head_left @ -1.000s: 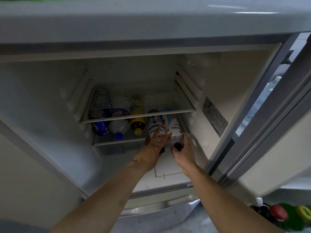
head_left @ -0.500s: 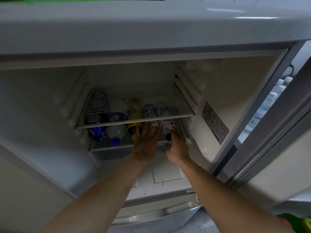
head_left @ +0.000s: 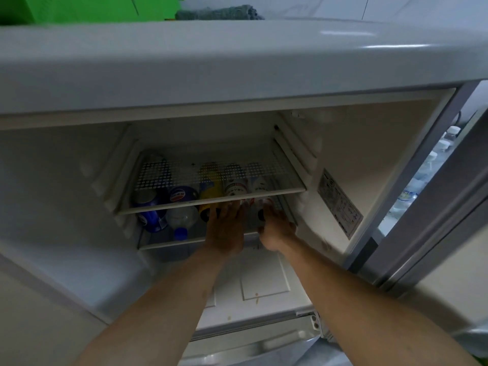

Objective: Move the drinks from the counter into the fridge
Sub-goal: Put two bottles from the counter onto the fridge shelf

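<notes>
Inside an open fridge (head_left: 356, 133), both hands press two white-labelled bottles (head_left: 260, 210) lying on the lower shelf (head_left: 169, 240). The left hand (head_left: 227, 228) lies flat, fingers spread, on one bottle's end; the right hand (head_left: 276, 231) curls loosely beside the other's dark cap, its grip unclear. Lying bottles can probably roll forward off the shelf once released. Left of the fingers lie a yellow bottle (head_left: 210, 191), a clear blue-capped bottle (head_left: 182, 220) and blue cans (head_left: 149, 210). Just above the fingers, the perforated upper shelf (head_left: 211, 175) limits headroom.
</notes>
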`<state>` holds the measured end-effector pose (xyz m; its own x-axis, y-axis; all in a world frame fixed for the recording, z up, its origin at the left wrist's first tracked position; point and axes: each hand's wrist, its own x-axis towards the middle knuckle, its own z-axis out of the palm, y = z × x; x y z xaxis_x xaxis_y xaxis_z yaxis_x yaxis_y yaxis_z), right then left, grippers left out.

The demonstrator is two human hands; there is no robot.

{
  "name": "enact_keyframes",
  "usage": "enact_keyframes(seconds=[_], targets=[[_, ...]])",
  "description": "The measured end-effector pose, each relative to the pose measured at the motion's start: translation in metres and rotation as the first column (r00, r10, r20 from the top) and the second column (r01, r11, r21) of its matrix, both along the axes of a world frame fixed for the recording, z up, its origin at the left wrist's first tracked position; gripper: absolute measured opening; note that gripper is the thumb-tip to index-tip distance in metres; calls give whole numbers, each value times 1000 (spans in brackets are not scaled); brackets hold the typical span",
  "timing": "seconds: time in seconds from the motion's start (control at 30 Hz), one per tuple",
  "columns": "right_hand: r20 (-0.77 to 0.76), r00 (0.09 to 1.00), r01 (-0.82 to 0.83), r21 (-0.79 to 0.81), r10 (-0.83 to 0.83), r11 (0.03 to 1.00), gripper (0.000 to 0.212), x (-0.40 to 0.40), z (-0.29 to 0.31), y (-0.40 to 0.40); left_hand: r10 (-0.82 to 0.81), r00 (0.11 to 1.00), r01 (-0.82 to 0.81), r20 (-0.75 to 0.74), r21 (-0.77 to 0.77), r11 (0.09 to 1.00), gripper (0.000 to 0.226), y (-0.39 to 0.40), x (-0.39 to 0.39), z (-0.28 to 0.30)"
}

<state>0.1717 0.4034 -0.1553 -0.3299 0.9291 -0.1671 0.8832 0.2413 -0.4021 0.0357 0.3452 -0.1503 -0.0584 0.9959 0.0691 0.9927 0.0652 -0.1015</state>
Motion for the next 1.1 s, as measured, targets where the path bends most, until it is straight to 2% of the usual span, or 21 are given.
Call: enact_keyframes(seconds=[0.2, 0.3, 0.4, 0.47, 0.63, 0.8, 0.9, 1.0, 1.1], targets=[[35, 999, 4, -57, -2, 998, 94, -3, -3, 10, 22, 999, -17, 48, -102, 995, 92, 7, -3, 4], [56, 998, 6, -50, -3, 999, 94, -6, -1, 7, 13, 999, -9, 43, -83, 996, 88, -3, 0, 1], [39, 999, 17, 65, -20, 998, 94, -5, -4, -2, -19, 999, 20, 41, -9, 1000, 82, -18, 3, -6], [61, 998, 1, 141, -9, 990, 97, -7, -8, -10, -34, 999, 35, 34, -29, 999, 82, -23, 3, -8], [118, 993, -12, 68, 4, 998, 97, -12, -7, -5, -19, 1000, 19, -3, -112, 993, 85, -18, 3, -12], [134, 991, 4, 55, -12, 998, 90, -18, -2, 2, -42, 999, 40, -17, -61, 997, 83, -15, 3, -17], [62, 997, 33, 169, -44, 985, 90, -15, -9, -17, -90, 996, 90, 16, -41, 995, 81, -25, 0, -22], [-129, 991, 63, 329, -22, 942, 77, -4, -18, -49, -138, 981, 135, 138, 31, 990, 79, -37, -1, -23], [-283, 959, 116, 429, 11, 896, 42, 12, -27, -84, -278, 925, 227, 260, 211, 951, 55, -56, 2, -25]])
